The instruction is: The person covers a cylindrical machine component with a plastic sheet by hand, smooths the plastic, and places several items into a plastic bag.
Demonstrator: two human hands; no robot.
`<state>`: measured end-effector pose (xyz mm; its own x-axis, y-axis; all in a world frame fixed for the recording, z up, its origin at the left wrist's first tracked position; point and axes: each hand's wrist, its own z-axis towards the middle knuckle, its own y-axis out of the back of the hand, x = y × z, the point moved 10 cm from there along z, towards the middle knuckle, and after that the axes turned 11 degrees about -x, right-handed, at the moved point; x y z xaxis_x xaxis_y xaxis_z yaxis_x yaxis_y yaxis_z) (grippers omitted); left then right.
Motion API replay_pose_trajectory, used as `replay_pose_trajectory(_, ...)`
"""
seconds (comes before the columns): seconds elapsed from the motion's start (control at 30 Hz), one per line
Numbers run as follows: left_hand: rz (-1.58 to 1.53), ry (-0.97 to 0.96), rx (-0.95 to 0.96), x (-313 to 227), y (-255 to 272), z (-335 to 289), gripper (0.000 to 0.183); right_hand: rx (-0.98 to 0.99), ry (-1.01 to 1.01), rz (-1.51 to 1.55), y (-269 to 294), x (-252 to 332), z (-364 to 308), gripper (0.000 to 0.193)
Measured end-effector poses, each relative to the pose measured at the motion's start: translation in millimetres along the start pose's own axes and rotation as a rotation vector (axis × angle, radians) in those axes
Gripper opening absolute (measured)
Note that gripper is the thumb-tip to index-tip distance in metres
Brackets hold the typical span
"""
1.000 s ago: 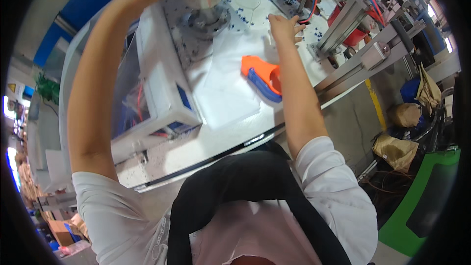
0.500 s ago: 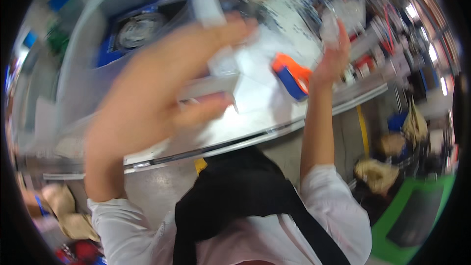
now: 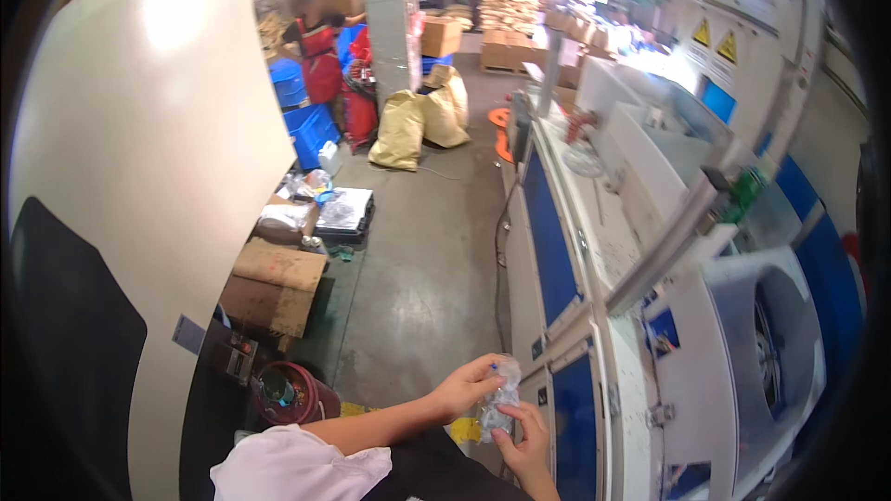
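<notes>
Low in front of me, both hands are closed on a small clear plastic bag point(image 3: 499, 416) with whitish contents that I cannot make out. My left hand point(image 3: 464, 390) grips its upper end, with the thumb and fingers around the plastic. Lower down, my right hand point(image 3: 527, 445) pinches the bag's side between thumb and fingers. A tiny blue spot shows by the left fingertips. To the right of my hands stands a white machine cabinet point(image 3: 575, 353) with blue door panels.
A maroon bucket point(image 3: 320, 404) stands on the floor at left, near a cardboard-topped stand point(image 3: 278, 283). A large cream panel point(image 3: 167, 111) rises at far left. Ahead are tan sacks point(image 3: 399, 134), a pillar point(image 3: 390, 19) and a person in a red apron point(image 3: 320, 60). A metal post point(image 3: 664, 246) slants over the machine.
My view has swung from the white worktop to the aisle beside the machine. My hands, apart before with the right holding something clear, are now together on the plastic bag.
</notes>
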<state>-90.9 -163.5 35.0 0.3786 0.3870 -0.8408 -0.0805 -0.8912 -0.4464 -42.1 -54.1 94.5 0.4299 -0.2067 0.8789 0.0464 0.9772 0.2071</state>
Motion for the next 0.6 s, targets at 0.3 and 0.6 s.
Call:
replay_pose_trajectory(0.3, 0.709, -0.67, -0.389, -117, 196, 24, 0.045, 0.167, -0.413, 0.708, -226, -118, 114, 0.057)
replay_pose_trajectory(0.6, 0.738, -0.55, -0.383, -168, 348, 136, 0.068, 0.137, -0.854, 0.964, -432, -201, 227, 0.043)
